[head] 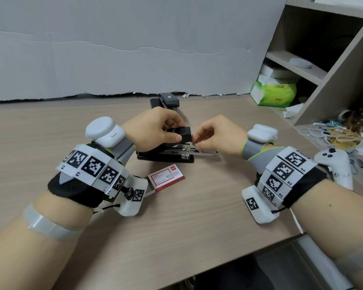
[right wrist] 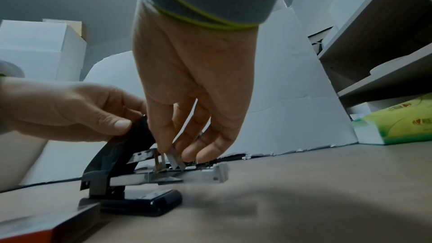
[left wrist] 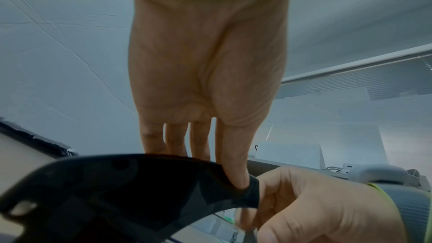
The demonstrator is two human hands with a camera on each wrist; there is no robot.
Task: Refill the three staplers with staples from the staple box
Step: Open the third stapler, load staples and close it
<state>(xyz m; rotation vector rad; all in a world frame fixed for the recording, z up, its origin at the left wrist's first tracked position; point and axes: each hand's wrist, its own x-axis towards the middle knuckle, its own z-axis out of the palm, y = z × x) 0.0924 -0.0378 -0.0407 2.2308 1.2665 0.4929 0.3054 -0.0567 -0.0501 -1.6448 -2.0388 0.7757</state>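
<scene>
Black stapler (head: 166, 152) is standing mid-desk with its metal magazine tray (head: 203, 152) sliding out rightward. The left hand (head: 155, 130) is gripping the raised black top cover (head: 179, 133), thumb pressing its side. The right hand (head: 216, 135) is pinching what appears to be a staple strip (right wrist: 174, 160) at the tray. The staple box (head: 166, 177) is lying just nearer on the desk (head: 197, 227); more staplers (head: 166, 101) are sitting behind, near the white board (head: 113, 49).

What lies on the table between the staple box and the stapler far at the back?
The opened black stapler lies between the staple box and the back stapler, held by both hands. The head view shows it.
</scene>
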